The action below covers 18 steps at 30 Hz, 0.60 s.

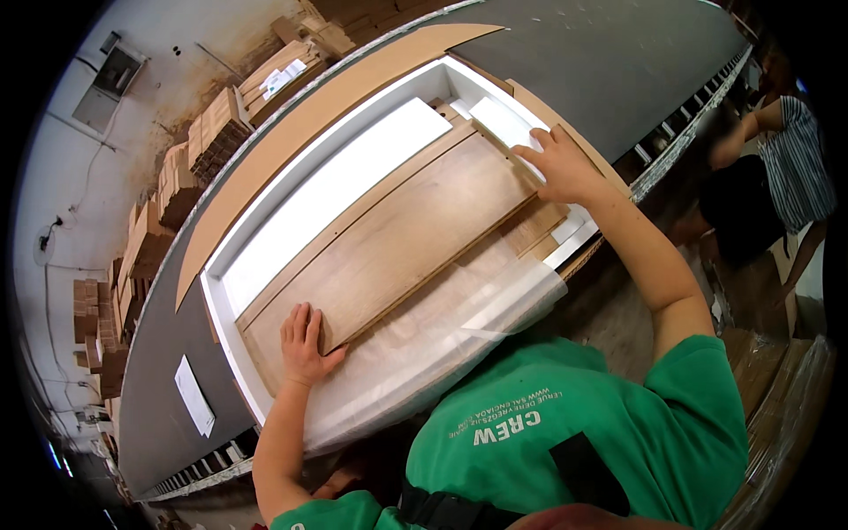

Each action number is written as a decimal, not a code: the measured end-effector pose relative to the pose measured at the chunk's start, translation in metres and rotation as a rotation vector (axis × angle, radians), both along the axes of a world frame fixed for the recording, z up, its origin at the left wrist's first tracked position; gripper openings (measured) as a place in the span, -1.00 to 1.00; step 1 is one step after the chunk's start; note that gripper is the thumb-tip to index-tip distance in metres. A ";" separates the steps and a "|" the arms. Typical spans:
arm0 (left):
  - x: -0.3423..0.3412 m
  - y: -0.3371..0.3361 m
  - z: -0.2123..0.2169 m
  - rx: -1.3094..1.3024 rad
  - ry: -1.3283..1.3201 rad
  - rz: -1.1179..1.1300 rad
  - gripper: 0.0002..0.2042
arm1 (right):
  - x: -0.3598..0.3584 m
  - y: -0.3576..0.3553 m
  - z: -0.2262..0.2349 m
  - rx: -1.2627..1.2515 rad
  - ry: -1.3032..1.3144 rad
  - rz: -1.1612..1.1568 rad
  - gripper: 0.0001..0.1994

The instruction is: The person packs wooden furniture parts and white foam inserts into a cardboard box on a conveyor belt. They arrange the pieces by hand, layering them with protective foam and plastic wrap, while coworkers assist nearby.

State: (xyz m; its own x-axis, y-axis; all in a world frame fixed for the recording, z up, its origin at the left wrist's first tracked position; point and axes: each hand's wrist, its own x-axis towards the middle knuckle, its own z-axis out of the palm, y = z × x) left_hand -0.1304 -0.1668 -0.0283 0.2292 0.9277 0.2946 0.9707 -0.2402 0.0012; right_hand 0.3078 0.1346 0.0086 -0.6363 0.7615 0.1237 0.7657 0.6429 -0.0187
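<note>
A long brown wooden panel [406, 234] lies tilted across the inside of a white foam-lined carton [231, 311]. My left hand [307, 349] rests on the panel's near left end, fingers stretched out and thumb apart. At the far right end, my right hand [565, 166] reaches over the panel's corner with its fingers spread; whether the fingertips touch it is hard to tell. Beyond the panel lies a flat white board [344, 190]. A translucent wrapping sheet [424, 367] hangs over the near side, with more wood underneath it.
The carton's brown cardboard flap [353, 102] lies folded out on a dark grey work surface [618, 71]. A white paper [193, 396] is at the left. Cardboard stacks [212, 137] line the wall. Another person in a striped shirt [795, 163] is at the right.
</note>
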 end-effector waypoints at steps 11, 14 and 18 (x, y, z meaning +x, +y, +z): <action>-0.001 -0.002 0.000 -0.034 0.027 0.030 -0.24 | 0.002 0.006 -0.013 0.118 -0.133 0.009 -0.35; 0.000 -0.002 -0.001 -0.037 0.033 0.035 -0.23 | 0.005 0.008 -0.016 0.158 -0.152 0.030 -0.35; 0.000 -0.002 -0.001 -0.033 0.036 0.042 -0.24 | 0.005 0.009 -0.011 0.114 -0.136 0.035 -0.35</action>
